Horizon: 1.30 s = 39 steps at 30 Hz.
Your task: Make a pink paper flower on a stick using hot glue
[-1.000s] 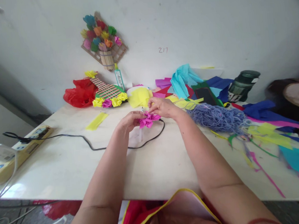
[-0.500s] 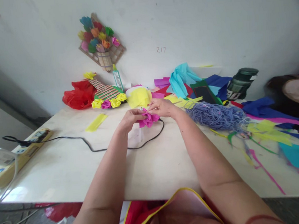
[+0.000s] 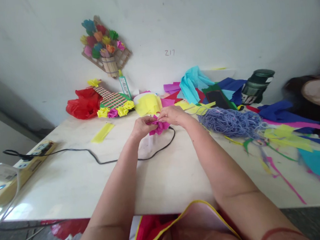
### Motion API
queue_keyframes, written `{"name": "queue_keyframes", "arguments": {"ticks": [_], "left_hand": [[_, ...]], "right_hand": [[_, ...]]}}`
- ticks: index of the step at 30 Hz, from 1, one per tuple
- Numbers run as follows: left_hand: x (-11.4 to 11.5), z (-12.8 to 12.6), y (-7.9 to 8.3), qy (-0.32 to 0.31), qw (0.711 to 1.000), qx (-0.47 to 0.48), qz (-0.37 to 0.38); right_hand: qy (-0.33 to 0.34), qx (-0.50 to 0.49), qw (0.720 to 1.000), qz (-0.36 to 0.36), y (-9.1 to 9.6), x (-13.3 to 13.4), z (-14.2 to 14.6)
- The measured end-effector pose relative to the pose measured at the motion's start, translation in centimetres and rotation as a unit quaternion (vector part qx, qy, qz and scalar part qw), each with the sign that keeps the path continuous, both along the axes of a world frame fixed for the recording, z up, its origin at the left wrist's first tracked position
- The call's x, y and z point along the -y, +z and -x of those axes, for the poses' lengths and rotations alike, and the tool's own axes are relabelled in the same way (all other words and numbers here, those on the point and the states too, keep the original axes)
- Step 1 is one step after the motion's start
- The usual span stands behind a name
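Observation:
A crumpled magenta paper flower (image 3: 158, 126) is held over the middle of the white table (image 3: 69, 181). My left hand (image 3: 141, 126) grips it from the left with curled fingers. My right hand (image 3: 173, 115) pinches its top from the right. Both hands hover just above a black cable (image 3: 101, 158) that loops under them. A pale, blurred thing lies on the table below the left hand; I cannot make it out.
A power strip (image 3: 17, 169) lies at the left edge. At the back are a red bag (image 3: 81, 102), a woven craft with paper flowers (image 3: 114, 103), yellow paper (image 3: 148, 104) and a glue tube (image 3: 124, 86). A bluish yarn pile (image 3: 230, 120), coloured paper scraps (image 3: 292, 137) and a dark jar (image 3: 255, 86) fill the right.
The hands have closed in tighter on the magenta flower, which now looks more bunched. The view has shifted slightly; the arms stay in the same place.

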<state>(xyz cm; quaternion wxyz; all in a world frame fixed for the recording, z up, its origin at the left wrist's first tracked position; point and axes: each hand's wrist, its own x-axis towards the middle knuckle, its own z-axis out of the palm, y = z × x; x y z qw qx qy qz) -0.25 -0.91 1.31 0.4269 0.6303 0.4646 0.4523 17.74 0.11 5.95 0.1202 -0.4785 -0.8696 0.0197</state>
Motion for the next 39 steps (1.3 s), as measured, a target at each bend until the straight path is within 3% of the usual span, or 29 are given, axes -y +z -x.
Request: {"name": "queue_keyframes", "arguments": {"ticks": [7, 17, 22, 29, 39], "left_hand": [[0.0, 0.1, 0.0, -0.003, 0.997, 0.04, 0.061], [-0.2, 0.3, 0.1, 0.026, 0.989, 0.029, 0.143], [-0.1, 0.5, 0.3, 0.038, 0.987, 0.021, 0.153], [-0.1, 0.4, 0.2, 0.065, 0.982, 0.04, 0.17], [-0.1, 0.2, -0.2, 0.018, 0.987, 0.076, 0.144]], "right_hand": [[0.012, 0.015, 1.0, -0.015, -0.3, -0.2, 0.2], [-0.03, 0.092, 0.995, -0.038, 0.9, 2.0, 2.5], [0.006, 0.094, 0.993, -0.067, 0.3, 1.6, 2.9], [0.008, 0.086, 0.994, -0.072, 0.1, 1.6, 3.1], [-0.013, 0.101, 0.994, -0.045, 0.6, 1.5, 2.4]]}}
